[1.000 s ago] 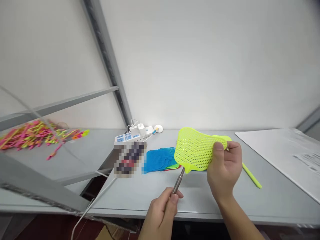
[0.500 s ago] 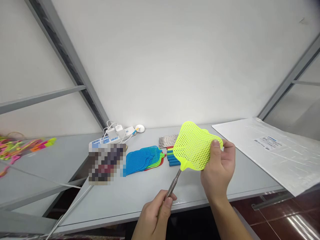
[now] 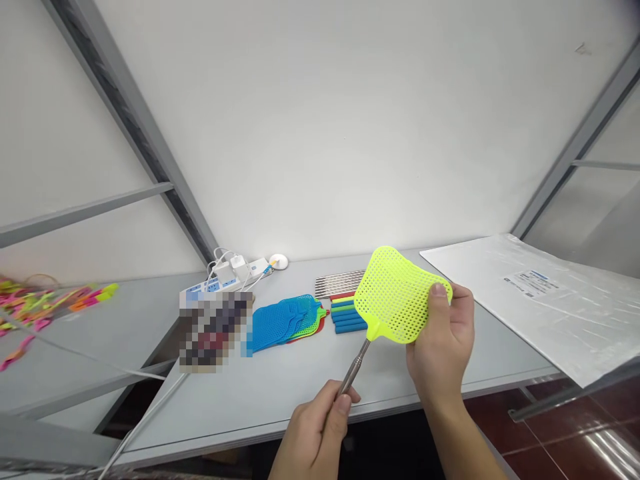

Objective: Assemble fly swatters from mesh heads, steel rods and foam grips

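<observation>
Nearest, over the front edge of the surface [image 3: 240, 400], the left hand [image 3: 317, 423] is holding a metal rod [image 3: 356, 367], its fingers wrapping around the shaft. Just beyond, the right hand [image 3: 444, 340] is pinching a yellow mesh paddle [image 3: 395, 297] by its side edge between thumb and fingers, keeping it above the surface. The paddle's neck is meeting the rod's tip, so this pair is seemingly coming together; how deeply the tip is sitting, I cannot tell. Left of these, mid-surface, blue mesh paddles [image 3: 275, 323] are lying over green and red ones, showing no rods. Nearby, coloured tubes [image 3: 345, 320] are lying in a row, and toward the rear edge more metal rods [image 3: 334, 287] are resting, seemingly awaiting paddles.
</observation>
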Tool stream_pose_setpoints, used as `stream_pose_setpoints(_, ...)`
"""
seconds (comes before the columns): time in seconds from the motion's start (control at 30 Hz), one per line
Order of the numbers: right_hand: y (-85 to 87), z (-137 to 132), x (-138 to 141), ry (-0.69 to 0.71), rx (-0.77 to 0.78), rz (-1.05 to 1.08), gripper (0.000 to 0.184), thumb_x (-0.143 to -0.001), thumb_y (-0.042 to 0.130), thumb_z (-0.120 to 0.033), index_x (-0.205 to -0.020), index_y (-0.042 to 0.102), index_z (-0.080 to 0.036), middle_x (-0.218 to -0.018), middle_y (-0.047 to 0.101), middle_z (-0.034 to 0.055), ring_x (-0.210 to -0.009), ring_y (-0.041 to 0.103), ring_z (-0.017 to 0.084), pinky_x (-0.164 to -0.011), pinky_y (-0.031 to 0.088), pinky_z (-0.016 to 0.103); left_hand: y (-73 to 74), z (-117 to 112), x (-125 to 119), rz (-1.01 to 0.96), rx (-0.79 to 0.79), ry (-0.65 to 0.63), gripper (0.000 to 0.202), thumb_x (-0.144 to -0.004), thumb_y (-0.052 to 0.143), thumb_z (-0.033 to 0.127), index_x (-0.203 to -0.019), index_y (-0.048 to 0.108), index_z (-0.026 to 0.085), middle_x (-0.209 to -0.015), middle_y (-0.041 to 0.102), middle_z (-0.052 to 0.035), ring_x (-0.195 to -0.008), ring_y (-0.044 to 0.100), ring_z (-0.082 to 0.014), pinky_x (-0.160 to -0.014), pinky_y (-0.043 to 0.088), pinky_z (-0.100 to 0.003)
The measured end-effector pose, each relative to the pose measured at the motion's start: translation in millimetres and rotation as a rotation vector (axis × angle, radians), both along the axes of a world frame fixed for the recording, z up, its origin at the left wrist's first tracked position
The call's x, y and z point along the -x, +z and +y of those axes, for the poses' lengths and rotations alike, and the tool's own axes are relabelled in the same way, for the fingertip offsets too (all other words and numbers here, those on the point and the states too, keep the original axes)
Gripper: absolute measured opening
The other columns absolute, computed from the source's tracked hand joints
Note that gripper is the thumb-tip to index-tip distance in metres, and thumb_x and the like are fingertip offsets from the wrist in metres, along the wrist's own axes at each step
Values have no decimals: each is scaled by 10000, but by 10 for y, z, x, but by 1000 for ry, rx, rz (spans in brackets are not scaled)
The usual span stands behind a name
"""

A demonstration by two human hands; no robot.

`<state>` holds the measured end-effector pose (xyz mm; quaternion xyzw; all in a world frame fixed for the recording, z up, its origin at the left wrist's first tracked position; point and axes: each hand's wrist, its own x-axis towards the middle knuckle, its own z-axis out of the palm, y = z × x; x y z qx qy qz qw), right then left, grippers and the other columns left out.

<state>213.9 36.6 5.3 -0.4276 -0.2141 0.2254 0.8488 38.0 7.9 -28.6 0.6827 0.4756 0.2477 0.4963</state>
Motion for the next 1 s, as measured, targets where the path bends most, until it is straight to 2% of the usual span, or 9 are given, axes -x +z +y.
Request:
stream_pose_setpoints(0.27, 19, -52, -178, 107, 13, 13, 252, -879, 637, -482, -920, 524, -261, -929, 648, -7, -706, 608, 124, -536, 440, 199, -16, 50, -54, -166, 214, -174, 556, -937, 359, 654, -952, 629, 168, -501, 360, 65, -480, 312, -112, -493, 244, -246)
stream_pose_setpoints(0.37, 26, -93, -241, 173, 50, -21, 252, -891, 618, -493, -968, 552, -262, -851, 648, -16, -543, 539, 91, -446, 392, 190, -14, 90, -82, -235, 295, -217, 571, -943, 343, 650, -954, 631, 157, -509, 347, 67, -470, 285, -105, -462, 222, -237)
stream_pose_setpoints(0.43, 17, -131, -272, 262, 112, -91, 284, -879, 630, -502, -980, 579, -242, -699, 606, -37, -436, 469, 84, -383, 339, 199, 21, 118, -108, -248, 298, -229, 556, -950, 349, 635, -944, 628, 154, -504, 341, 70, -466, 264, -101, -460, 215, -236)
stream_pose_setpoints(0.5, -6, -177, -285, 391, 182, -181, 305, -860, 657, -498, -827, 588, -203, -528, 501, -63, -394, 437, 90, -376, 334, 217, 87, 134, -136, -229, 263, -235, 534, -958, 358, 615, -947, 627, 154, -509, 347, 69, -476, 273, -101, -470, 226, -235)
stream_pose_setpoints(0.57, -38, -232, -280, 491, 216, -246, 414, -858, 665, -489, -615, 498, -198, -429, 397, -73, -399, 427, 93, -422, 382, 238, 167, 131, -158, -196, 209, -245, 517, -969, 360, 596, -955, 631, 156, -519, 359, 64, -500, 305, -104, -495, 259, -231)
stream_pose_setpoints(0.67, -84, -334, -254, 548, 171, -224, 474, -874, 659, -458, -547, 424, -209, -405, 332, -88, -403, 354, 74, -473, 423, 256, 250, 84, -165, -210, 189, -269, 486, -977, 387, 566, -951, 643, 154, -536, 377, 58, -521, 326, -99, -515, 289, -217)
stream_pose_setpoints(0.77, -111, -475, -233, 590, 116, -169, 397, -872, 677, -416, -611, 462, -209, -407, 284, -118, -392, 271, 62, -456, 409, 248, 214, 5, -151, -373, 420, -362, 464, -976, 409, 553, -898, 627, 151, -507, 343, 78, -433, 228, -73, -418, 213, -199)
stream_pose_setpoints(0.87, -128, -649, -222, 618, 121, -191, 375, -879, 674, -395, -627, 469, -208, -407, 276, -124, -387, 246, 59, -453, 410, 248, 76, -80, -168, -588, 686, -509, 456, -957, 437, 572, -828, 586, 161, -437, 298, 108, -333, 117, -48, -331, 157, -191)
stream_pose_setpoints(1.0, -159, -856, -217, 569, 141, -193, 396, -895, 653, -390, -604, 454, -209, -414, 286, -115, -388, 272, 65, -443, 414, 248, -78, -186, -253, -727, 854, -630, 443, -910, 511, 605, -758, 504, 190, -419, 260, 125, -304, 70, -28, -301, 80, -168)
